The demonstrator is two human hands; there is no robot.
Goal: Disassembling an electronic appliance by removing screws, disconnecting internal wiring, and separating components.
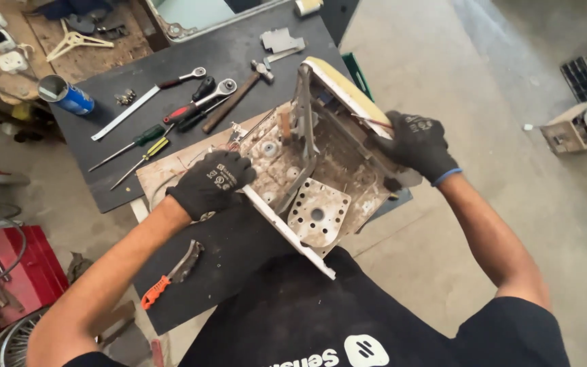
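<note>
Workshop: hammer (237, 95), ratchet wrenches (202, 102), screwdrivers (134, 144) strewn on dark workbench (239, 47); dusty concrete floor (443, 88).

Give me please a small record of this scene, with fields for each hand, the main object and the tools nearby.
left hand: black-gloved left hand grips the left edge of the casing
right hand: black-gloved right hand grips its right side
main object: dirty white metal casing, tilted, open inside facing the camera
surface: dark workbench
tools: wooden-handled hammer, chrome ratchet wrench, orange-handled curved knife

Left of the hammer (238, 96): two ratchets (179, 78) (202, 102), two screwdrivers (130, 144) (145, 156), one blue can (67, 94), one steel ruler (126, 113).
</note>
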